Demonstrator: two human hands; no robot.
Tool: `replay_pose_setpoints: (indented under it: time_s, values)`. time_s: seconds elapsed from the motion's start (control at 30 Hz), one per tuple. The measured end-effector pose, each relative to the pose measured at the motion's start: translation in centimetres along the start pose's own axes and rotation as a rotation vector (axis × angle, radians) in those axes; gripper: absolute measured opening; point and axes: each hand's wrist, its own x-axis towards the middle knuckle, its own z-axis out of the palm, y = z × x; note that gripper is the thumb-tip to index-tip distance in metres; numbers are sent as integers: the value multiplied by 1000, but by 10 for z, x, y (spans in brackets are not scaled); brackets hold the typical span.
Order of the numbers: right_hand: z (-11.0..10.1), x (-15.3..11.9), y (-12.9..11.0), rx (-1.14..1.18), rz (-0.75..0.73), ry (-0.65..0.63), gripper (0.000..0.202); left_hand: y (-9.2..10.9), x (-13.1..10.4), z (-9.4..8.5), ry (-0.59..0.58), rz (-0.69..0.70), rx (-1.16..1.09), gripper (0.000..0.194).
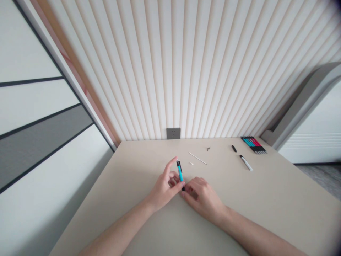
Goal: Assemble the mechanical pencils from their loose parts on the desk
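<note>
A turquoise and black click pen (180, 173) stands nearly upright between my two hands, leaning slightly left at the top. My left hand (166, 186) is closed round its barrel, thumb in front, and the raised index finger reaches the button end. Low down, my right hand (200, 193) pinches the pen's black lower end. The tip itself is hidden by the fingers. Just beyond the hands lie a thin white stick (197, 158), perhaps a refill, and a tiny white piece (191, 163).
Several turquoise and red pens (254, 145) lie in a row at the back right. Nearer are a black cap (234, 148) and a white tube with a black end (246, 163). Small dark metal bits (208, 148) rest behind the stick. A socket (173, 133) sits at the table's (138, 156) back edge.
</note>
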Motion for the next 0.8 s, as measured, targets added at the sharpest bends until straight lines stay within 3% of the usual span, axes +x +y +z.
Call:
replay_pose_setpoints:
  time_s: [0.1,0.27,0.63,0.8]
  values:
    - [2,0,1,-8,-12,1,17,0,0,0,-33,-17,-26,89]
    - [4,-1,1,-33,-13,-20,21,-2,0,-1,-56,-33,-23,80]
    - [-15,3,15,3,-13,61,26,-2,5,-12,33,-54,-78,71]
    - [-16,2,20,7,-2,55,28,-5,6,-14,31,-65,-144,78]
